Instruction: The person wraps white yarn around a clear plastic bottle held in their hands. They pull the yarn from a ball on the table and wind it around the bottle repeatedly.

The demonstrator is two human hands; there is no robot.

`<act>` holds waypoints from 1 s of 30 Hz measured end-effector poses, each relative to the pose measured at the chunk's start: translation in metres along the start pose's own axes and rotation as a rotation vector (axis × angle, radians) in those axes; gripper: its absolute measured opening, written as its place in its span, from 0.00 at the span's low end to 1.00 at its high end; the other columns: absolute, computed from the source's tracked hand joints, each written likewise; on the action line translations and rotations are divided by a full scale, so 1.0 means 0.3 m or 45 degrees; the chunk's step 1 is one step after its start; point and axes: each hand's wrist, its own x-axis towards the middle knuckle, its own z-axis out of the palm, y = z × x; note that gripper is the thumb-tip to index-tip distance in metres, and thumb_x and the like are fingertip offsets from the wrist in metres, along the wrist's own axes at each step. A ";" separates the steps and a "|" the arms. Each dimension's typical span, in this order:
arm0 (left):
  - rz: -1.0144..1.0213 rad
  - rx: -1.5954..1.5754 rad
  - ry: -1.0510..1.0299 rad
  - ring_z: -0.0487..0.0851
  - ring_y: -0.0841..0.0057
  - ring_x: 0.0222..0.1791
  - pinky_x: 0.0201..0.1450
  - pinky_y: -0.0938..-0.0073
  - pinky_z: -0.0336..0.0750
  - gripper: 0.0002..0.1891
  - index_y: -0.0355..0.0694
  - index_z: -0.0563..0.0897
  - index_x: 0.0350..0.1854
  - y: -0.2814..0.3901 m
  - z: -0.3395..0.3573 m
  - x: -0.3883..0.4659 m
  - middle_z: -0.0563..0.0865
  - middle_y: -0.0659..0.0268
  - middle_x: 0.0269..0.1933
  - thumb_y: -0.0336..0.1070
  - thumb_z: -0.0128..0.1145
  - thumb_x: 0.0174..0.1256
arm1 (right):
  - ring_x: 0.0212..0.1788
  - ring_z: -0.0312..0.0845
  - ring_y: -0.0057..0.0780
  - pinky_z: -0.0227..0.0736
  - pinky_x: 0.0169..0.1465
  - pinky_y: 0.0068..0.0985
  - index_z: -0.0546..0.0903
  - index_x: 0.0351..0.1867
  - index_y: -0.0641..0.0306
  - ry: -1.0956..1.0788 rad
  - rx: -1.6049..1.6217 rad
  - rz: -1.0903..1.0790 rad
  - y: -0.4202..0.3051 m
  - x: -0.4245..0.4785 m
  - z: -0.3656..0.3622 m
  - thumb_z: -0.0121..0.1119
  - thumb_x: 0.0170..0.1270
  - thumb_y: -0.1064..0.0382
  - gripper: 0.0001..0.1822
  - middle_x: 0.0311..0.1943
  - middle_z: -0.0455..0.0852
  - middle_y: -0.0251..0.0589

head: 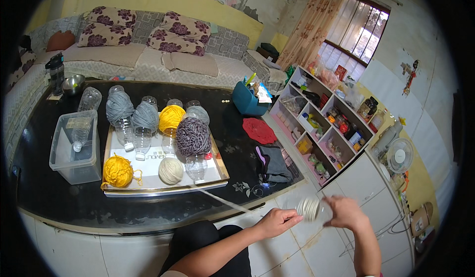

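My left hand (277, 222) is closed, its thumb and fingertips beside a coil of cream yarn (308, 209). The coil appears wound around a clear plastic bottle, blurred against the floor. From the left hand a cream yarn strand (222, 199) runs taut back to a cream yarn ball (171, 170) on the tray. My right hand (345, 212) is at the coil's other side, fingers spread and blurred; whether it grips the bottle's clear end I cannot tell. A loose yellow yarn ball (118, 170) lies in the tray's front left corner.
On the black table (66, 206), a shallow tray (163, 192) carries several bottles wound with grey, yellow and purple-flecked yarn. Left stands a clear plastic bin (76, 165); right are a teal container (249, 100), a red mat (259, 130) and folded grey cloth (276, 163). A cubby shelf (315, 147) stands beyond.
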 end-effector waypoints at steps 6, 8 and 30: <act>-0.339 -0.146 0.116 0.62 0.84 0.19 0.23 0.78 0.62 0.18 0.35 0.71 0.21 -0.008 -0.004 0.015 0.69 0.70 0.16 0.42 0.51 0.67 | 0.49 0.76 0.31 0.69 0.54 0.26 0.68 0.58 0.64 -0.330 1.272 -0.521 0.074 -0.009 0.045 0.76 0.38 0.57 0.43 0.47 0.80 0.43; -0.256 -0.138 0.111 0.62 0.84 0.19 0.23 0.79 0.62 0.18 0.35 0.71 0.21 -0.049 0.029 -0.001 0.68 0.70 0.16 0.42 0.50 0.68 | 0.49 0.76 0.34 0.70 0.54 0.27 0.69 0.57 0.67 0.132 1.650 -0.382 0.076 0.003 0.053 0.76 0.35 0.59 0.43 0.47 0.79 0.44; -0.353 -0.807 0.058 0.63 0.90 0.23 0.25 0.85 0.57 0.13 0.39 0.74 0.43 -0.052 -0.019 -0.005 0.72 0.75 0.27 0.30 0.56 0.54 | 0.48 0.76 0.37 0.72 0.50 0.31 0.66 0.60 0.62 0.588 0.726 -0.340 -0.081 0.024 0.077 0.73 0.39 0.53 0.43 0.47 0.77 0.44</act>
